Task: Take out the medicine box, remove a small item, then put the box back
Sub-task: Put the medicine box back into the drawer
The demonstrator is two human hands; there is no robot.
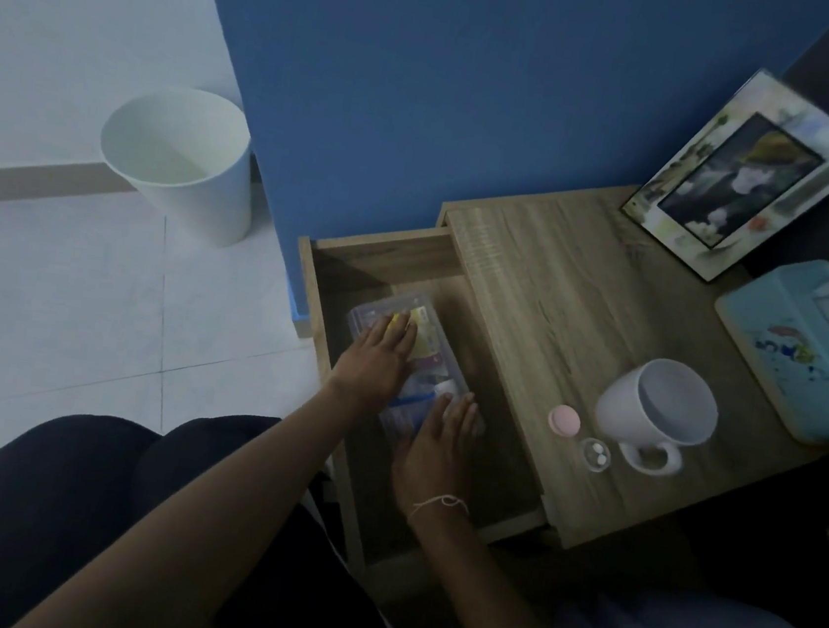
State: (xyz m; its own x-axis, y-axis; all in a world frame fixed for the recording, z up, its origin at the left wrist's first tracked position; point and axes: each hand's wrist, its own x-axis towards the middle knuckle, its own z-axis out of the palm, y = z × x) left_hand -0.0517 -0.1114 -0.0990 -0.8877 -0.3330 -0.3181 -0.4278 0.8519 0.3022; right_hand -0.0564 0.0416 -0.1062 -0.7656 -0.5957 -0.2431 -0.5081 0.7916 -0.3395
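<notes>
1. Medicine box (pixel 430 339): clear plastic, lies flat in the open drawer (pixel 352 250), long axis running away from the person. Packets and a small white bottle show through the lid.
2. Left hand (pixel 376 356) lies flat on the far half of the lid, fingers (pixel 403 328) spread. Right hand (pixel 438 450) lies flat on the near end, fingers extended. Neither is curled round an edge: pressing or steadying, no grip.
3. Handling, as a guess: light, rigid, smooth shell, likely slippery; loose contents will shift if tilted. Best hold is the two short ends or long side walls, kept level.
4. Bench (pixel 534 286) beside the drawer: small clear round dish (pixel 597 454) with two white tablets, pink round case (pixel 564 419) just beside it, white mug (pixel 659 414) with contents not visible, blue tissue box (pixel 780 350), photo frame (pixel 751 176).
5. White bin (pixel 182 158) on the floor, looks empty.
</notes>
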